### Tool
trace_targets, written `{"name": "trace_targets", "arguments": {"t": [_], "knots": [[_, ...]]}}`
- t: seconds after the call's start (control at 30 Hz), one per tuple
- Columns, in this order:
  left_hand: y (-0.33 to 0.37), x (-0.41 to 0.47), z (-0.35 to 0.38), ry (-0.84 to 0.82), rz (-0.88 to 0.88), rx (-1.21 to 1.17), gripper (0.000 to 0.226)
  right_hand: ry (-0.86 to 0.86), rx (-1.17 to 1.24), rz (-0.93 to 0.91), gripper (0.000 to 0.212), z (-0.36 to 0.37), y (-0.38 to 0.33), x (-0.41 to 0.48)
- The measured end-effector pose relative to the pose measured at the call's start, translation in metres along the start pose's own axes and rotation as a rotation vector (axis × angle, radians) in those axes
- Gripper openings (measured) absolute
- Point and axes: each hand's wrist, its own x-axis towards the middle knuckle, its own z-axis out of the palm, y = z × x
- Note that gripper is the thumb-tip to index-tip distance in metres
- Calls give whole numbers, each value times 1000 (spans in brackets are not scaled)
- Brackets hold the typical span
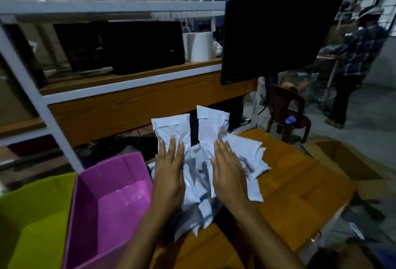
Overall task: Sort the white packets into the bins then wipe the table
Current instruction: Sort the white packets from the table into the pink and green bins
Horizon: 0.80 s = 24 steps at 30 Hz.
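Note:
A heap of several crumpled white packets (199, 174) lies on the orange-brown table (300, 183). My left hand (169, 174) rests flat on the left side of the heap with straight fingers. My right hand (227, 170) lies flat on the right side, fingers straight as well. Two packets (212, 122) stick up at the far edge of the heap. A pink bin (111, 204) stands just left of the heap and holds nothing I can see. A yellow-green bin (36, 215) sits left of the pink one.
A dark monitor (274, 32) rises behind the table at the right. White-framed shelves (128, 84) with black boxes and a white roll stand behind. A brown chair (287, 114) and a standing person (351, 62) are at the far right. An open cardboard box (347, 157) lies beside the table.

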Motion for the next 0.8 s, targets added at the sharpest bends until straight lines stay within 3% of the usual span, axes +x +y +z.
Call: {"name": "trace_targets", "arguments": {"t": [0.13,0.4,0.57,0.8], "knots": [[-13,-55,-49,3,-117,60,52,-59,68,-27,68,11,-58,-44],[-38,-152,-140,111,-289,263,56,-213,292,-138,51,37,-145,-103],[-47,-196,-194,185,-379,349,61,-319,387,-230,52,57,-188,-136],[-102,-216,-258,130,-439,431,59,-425,459,-295,54,87,-263,-132]]}}
